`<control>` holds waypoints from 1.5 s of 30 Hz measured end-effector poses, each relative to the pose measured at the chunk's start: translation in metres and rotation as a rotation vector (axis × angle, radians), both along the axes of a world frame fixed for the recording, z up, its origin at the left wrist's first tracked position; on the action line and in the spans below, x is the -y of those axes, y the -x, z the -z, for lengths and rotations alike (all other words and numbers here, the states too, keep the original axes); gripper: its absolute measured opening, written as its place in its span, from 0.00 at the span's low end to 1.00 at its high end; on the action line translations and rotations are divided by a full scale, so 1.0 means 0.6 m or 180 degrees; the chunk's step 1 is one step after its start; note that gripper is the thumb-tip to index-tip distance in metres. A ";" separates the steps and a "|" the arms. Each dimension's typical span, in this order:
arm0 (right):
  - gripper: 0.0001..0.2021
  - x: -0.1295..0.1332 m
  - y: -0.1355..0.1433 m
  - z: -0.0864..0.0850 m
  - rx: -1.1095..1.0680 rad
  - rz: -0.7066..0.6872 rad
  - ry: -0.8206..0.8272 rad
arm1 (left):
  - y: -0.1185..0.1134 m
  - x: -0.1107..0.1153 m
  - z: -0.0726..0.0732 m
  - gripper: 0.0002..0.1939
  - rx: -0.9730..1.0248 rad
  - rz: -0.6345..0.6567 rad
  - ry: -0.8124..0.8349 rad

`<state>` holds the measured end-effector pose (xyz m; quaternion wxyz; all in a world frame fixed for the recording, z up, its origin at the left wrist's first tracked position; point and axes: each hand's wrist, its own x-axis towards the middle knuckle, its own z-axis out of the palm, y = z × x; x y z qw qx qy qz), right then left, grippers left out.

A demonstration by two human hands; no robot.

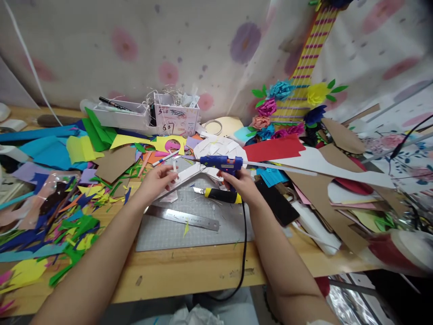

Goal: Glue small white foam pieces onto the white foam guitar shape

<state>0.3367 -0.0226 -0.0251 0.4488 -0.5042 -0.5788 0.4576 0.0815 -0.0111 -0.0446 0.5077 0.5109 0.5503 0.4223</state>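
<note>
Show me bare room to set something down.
Front strip of the table, between the cutting mat and the front edge, left of the black cable: mostly bare. Smaller patch: on the mat, between ruler and cable. Crowded: paper scraps on the left, cardboard and phone on the right.

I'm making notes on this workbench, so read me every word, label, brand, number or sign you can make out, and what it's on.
"607": handwritten on the front of the white box.
Another handwritten mark, upper left on that box: possibly "528", uncertain; other scribbles there are unreadable.
Label on the blue glue gun: too small to read.
Markings on the metal ruler: too small.
Lettering on the black pen: too small.
</note>
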 end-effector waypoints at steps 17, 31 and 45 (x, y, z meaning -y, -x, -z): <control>0.23 0.023 0.015 0.030 -0.0087 -0.0290 0.0373 | 0.005 0.028 -0.005 0.28 0.0691 0.0658 0.0403; 0.24 0.021 0.016 0.038 -0.0156 -0.0390 0.0457 | -0.009 0.026 0.002 0.28 0.0533 0.0506 0.0156; 0.23 0.028 0.028 0.035 -0.0029 -0.0502 0.0566 | 0.001 0.019 0.002 0.21 0.1489 0.0203 0.0730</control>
